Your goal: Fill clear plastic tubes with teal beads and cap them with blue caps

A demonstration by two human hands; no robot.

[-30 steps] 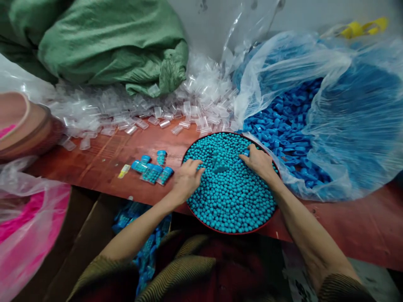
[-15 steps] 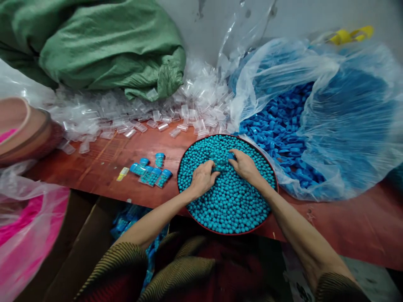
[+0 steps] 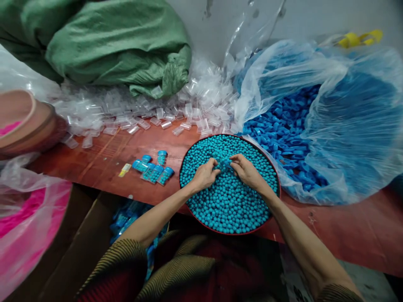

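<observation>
Over a round red-rimmed tray point(image 3: 278, 188) of turquoise beads point(image 3: 233, 205), my two hands meet with closed fingers. My left hand point(image 3: 205, 174) pinches a small clear plastic container point(image 3: 221, 163), which blends with the beads behind it. A blue cap point(image 3: 227, 161) is in the fingertips of my right hand point(image 3: 248, 171), right against the container's end; whether it is seated I cannot tell. On the table left of the tray lie several capped containers point(image 3: 153, 172) filled with turquoise beads.
Clear empty containers point(image 3: 201, 111) are heaped along the back, partly under a green sack point(image 3: 119, 46). An open plastic bag point(image 3: 355, 126) of blue caps point(image 3: 283, 126) stands right. A pinkish bowl point(image 3: 34, 121) and a bag of pink pieces point(image 3: 34, 209) are left. A yellow-and-clear piece point(image 3: 125, 170) lies on the red table point(image 3: 103, 167).
My right hand has brought the blue cap left and slightly down to the container in my left hand. The whole view has shifted slightly.
</observation>
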